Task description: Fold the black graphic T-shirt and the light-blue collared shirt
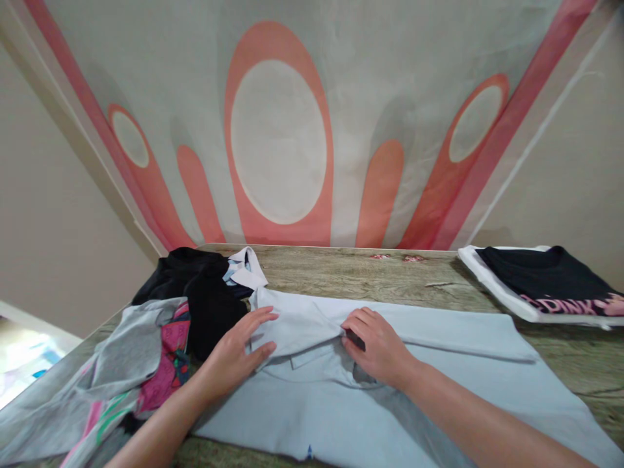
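A pale blue long-sleeved shirt [312, 403] lies spread before me, its neckline near the middle. Its far side is folded inward, and one sleeve [468, 331] stretches to the right along the far edge. My left hand [241, 348] rests on the folded part at the left, thumb and fingers apart. Close to the neckline, my right hand [377, 348] has its fingers and thumb pinched on the edge of the fold. The fabric between the two hands slants in a crease. A small blue mark shows on the shirt's near edge.
Left of the shirt lies a loose pile with black clothes [190, 279], a grey and pink garment [141, 344] and a white collar [253, 273]. A folded black T-shirt [550, 273] sits on white cloth [470, 266] at the right. The wooden table [316, 270] meets a patterned wall.
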